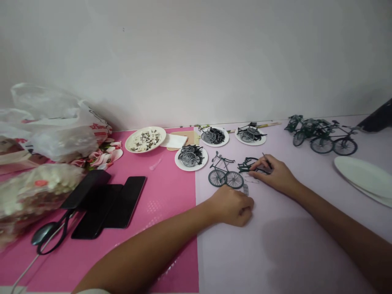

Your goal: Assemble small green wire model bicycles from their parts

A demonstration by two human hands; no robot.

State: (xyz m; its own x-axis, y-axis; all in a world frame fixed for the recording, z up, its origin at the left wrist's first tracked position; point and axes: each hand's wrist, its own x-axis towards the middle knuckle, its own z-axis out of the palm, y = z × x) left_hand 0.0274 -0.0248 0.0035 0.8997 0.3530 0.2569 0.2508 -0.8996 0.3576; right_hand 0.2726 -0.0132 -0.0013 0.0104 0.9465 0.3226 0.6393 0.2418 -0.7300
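Observation:
My left hand rests on the pale table covering, its fingers curled in; whatever may be inside is hidden. Just beyond it stands a small dark green model bicycle, with a tiny grid-like basket piece near its front wheel. My right hand pinches a thin dark stick-like tool, and its fingertips reach over a second dark bicycle part lying flat. Small thin pieces lie below those fingers.
White plates hold dark wheels, black parts and further wheels. Several assembled bicycles stand right, near stacked white plates. Leftward are a bowl, phones, a black-handled object and plastic bags.

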